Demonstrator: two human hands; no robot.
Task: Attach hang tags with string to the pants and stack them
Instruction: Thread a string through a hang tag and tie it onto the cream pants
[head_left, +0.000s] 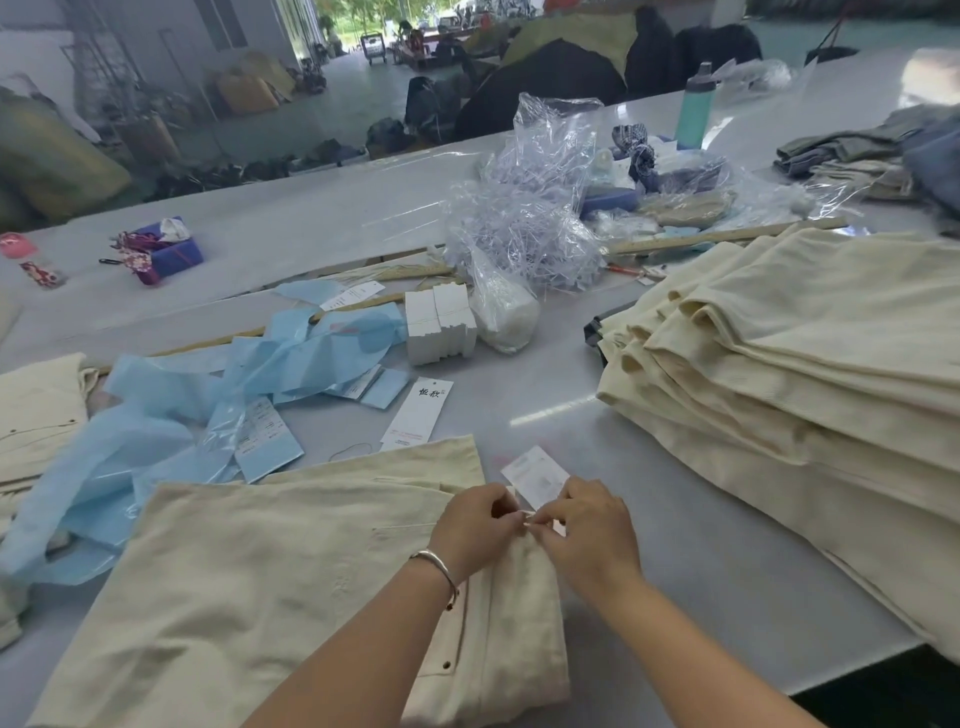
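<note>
Cream cotton-like folded pants (291, 587) lie flat on the pale grey glossy table (675, 545), right under my view, and I use them as my landmark. At their upper right corner both hands meet. My left hand (475, 525) has its fingers curled in a pinch at the waistband edge. My right hand (587, 525) pinches what looks like a thin pale string (527, 514) between thumb and forefinger. The small white rectangular paper hang tag (535, 475) sticks up just beyond the fingers. Whether the string is already through the cloth I cannot tell.

I judge the tag light, fairly stiff and easy to crease, so I would hold it by its edges near the punched end. The string is fine and limp and would slip from a loose pinch, so fingertips close to its end suit it best. The pants are soft and floppy with some weight. They will sag if lifted by one corner, so both hands under the fold seem wiser.

To the right of the pants, well apart, sits the tall stack of folded cream pants (810, 374). Beyond the pants lies a long white printed card tag (415, 415), with crumpled light blue plastic bags (171, 415) to its left and a block of bundled white tags (441, 325) farther back.
</note>
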